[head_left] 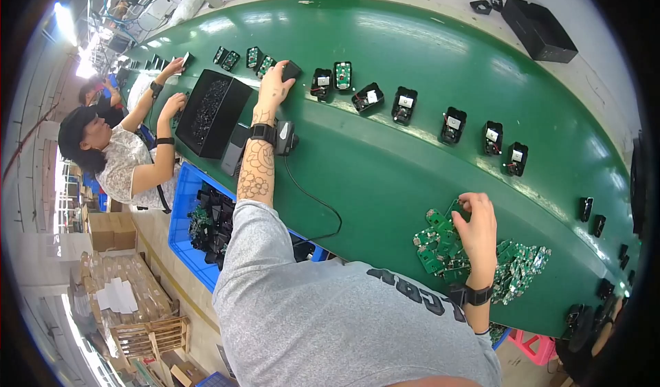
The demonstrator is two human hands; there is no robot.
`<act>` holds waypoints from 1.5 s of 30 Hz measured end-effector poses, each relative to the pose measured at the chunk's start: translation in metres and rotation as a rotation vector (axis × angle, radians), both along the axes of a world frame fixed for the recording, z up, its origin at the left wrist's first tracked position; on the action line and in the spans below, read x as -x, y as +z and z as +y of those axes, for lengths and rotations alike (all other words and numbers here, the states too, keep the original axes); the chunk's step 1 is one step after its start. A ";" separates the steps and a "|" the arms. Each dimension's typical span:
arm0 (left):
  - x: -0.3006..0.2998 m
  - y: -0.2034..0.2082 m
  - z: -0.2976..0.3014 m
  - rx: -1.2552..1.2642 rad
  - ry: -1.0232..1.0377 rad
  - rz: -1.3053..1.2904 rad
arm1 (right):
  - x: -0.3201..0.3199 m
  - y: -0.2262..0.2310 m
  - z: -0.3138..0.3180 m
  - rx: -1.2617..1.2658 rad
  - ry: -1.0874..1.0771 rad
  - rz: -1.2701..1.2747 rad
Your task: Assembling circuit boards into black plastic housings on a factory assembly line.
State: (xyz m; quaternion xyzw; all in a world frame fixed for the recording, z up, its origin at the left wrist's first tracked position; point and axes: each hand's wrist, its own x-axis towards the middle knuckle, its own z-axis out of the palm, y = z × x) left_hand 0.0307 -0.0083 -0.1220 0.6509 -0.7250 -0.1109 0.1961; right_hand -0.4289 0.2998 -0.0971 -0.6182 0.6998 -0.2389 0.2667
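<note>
My left hand (273, 88) reaches far across the green bench, its fingers closed on a small black plastic housing (292, 71). Beside it stand housings with green circuit boards (265, 65) in them. My right hand (478, 230) is over a loose pile of green circuit boards (517, 267) near the bench's front edge. Its thumb and forefinger curl round the edge of a small circuit board (454, 207), partly hidden by the fingers. A row of open black housings (404, 105) with white parts and red wires inside runs along the bench between my hands and off to the right.
A black bin of small dark parts (208, 112) stands left of my left forearm. A black corded device (287, 139) lies by my wrist, its cable on the bench. Below is a blue crate (180, 232) of black parts. A co-worker (130, 139) works at the left.
</note>
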 end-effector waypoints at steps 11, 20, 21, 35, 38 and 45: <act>0.001 0.006 0.001 0.093 -0.272 0.117 | 0.023 -0.006 -0.019 0.049 -0.175 -0.793; 0.027 0.043 0.059 -0.279 -0.069 1.385 | 0.034 0.017 -0.010 -0.032 -0.294 -1.175; 0.053 0.042 0.077 -0.295 -0.069 1.556 | 0.034 0.015 -0.009 -0.030 -0.304 -1.171; 0.302 0.057 0.234 -1.040 -0.291 1.888 | 0.035 0.028 0.010 0.510 -0.295 -1.148; 0.314 0.065 0.242 -0.767 -0.381 1.733 | 0.025 0.031 0.011 0.590 -0.375 -0.857; 0.328 0.068 0.250 -0.703 -0.363 1.755 | 0.005 0.025 0.006 0.738 -0.416 -0.772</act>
